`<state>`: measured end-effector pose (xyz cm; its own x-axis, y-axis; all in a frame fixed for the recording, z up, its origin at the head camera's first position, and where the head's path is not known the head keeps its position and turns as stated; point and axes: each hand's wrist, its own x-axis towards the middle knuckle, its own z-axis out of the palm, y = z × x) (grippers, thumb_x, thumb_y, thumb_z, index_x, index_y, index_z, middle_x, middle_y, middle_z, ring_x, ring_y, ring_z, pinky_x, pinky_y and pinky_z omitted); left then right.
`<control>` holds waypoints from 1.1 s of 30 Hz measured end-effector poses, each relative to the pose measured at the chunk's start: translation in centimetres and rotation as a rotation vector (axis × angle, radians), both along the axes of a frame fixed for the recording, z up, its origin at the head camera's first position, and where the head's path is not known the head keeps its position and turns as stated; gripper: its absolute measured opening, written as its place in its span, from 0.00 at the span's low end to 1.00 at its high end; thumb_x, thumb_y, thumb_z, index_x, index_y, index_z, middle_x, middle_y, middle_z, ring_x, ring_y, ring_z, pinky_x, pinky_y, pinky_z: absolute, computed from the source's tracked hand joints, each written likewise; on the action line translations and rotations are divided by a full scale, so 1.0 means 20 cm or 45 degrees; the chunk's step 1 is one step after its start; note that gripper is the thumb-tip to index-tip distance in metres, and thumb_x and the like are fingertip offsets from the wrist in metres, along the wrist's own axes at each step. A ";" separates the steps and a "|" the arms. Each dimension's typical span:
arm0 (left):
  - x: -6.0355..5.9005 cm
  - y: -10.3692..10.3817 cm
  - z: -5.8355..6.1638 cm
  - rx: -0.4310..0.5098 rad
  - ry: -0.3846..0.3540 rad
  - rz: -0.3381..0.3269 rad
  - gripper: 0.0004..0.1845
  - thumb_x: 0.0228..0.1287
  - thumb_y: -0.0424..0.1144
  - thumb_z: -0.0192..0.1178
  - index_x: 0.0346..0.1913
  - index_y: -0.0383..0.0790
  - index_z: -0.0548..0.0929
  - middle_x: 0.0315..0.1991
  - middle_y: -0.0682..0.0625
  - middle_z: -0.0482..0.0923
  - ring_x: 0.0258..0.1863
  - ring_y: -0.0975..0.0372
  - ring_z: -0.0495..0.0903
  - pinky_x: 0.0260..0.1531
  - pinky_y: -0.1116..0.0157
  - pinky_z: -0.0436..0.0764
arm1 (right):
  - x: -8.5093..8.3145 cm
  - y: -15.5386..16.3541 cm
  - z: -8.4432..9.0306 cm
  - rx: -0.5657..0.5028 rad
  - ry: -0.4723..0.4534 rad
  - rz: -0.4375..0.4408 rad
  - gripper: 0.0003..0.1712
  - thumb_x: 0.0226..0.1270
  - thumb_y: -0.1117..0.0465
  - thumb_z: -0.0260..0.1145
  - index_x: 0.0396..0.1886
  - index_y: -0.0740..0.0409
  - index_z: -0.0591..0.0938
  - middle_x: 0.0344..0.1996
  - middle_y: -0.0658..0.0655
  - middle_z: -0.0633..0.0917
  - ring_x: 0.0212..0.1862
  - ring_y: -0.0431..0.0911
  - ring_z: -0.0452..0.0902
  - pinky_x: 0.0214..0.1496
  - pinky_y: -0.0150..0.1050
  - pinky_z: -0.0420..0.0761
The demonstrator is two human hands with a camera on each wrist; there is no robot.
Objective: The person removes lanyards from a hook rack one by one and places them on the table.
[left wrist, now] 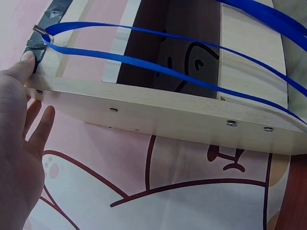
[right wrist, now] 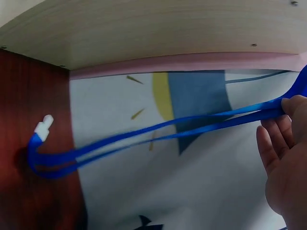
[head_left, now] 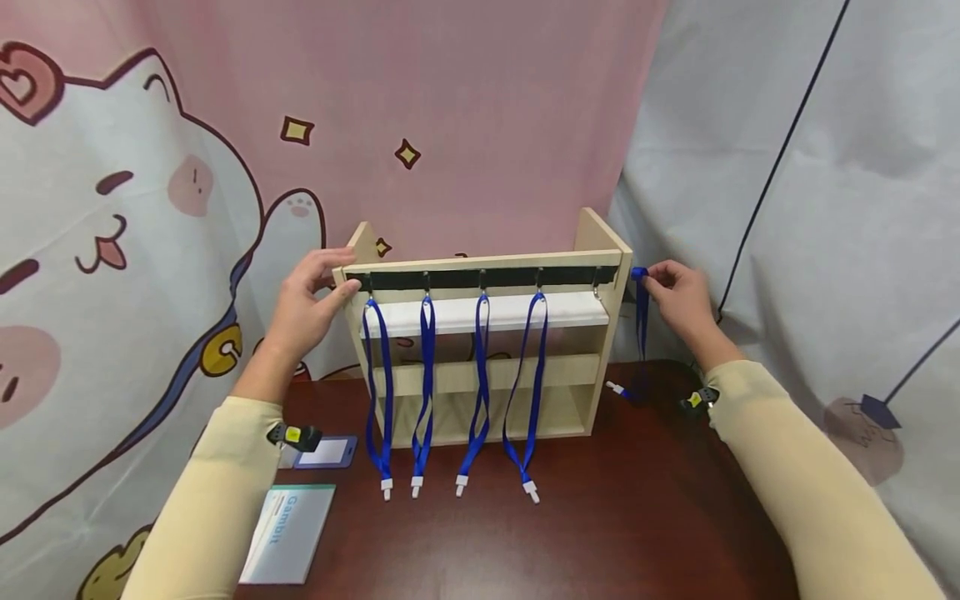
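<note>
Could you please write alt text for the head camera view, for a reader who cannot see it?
A person's left hand touches the top left corner of a light wooden shelf rack while the right hand pinches a blue fabric lanyard beside its right end. Four more blue lanyards hang from hooks on the rack's front, above a dark red table.

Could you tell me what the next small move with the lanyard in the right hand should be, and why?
Probably bring the right hand leftward and loop its blue lanyard over the free hook; four lanyards already hang, and the left hand steadies the wooden rack.
</note>
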<state>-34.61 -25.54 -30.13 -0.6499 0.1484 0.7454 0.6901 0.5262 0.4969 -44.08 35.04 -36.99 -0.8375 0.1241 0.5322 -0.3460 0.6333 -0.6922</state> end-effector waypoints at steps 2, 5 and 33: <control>-0.01 0.00 0.00 0.003 0.003 -0.004 0.21 0.77 0.28 0.70 0.68 0.36 0.85 0.73 0.46 0.78 0.71 0.52 0.77 0.60 0.72 0.78 | 0.00 0.00 -0.03 0.001 -0.017 -0.005 0.14 0.85 0.56 0.67 0.52 0.64 0.86 0.47 0.63 0.87 0.44 0.45 0.77 0.39 0.28 0.75; -0.01 0.00 0.00 0.006 0.019 -0.017 0.20 0.76 0.26 0.69 0.68 0.34 0.85 0.73 0.43 0.78 0.71 0.50 0.76 0.60 0.71 0.78 | -0.01 0.00 -0.08 0.026 -0.026 0.001 0.13 0.84 0.58 0.68 0.52 0.65 0.87 0.47 0.64 0.88 0.43 0.44 0.78 0.39 0.26 0.75; 0.01 0.00 0.00 0.006 0.000 0.000 0.20 0.78 0.29 0.69 0.68 0.36 0.85 0.73 0.49 0.79 0.73 0.54 0.76 0.65 0.65 0.79 | -0.03 0.02 -0.51 -0.064 -0.298 0.077 0.17 0.88 0.54 0.65 0.58 0.65 0.85 0.52 0.65 0.87 0.49 0.52 0.82 0.42 0.26 0.80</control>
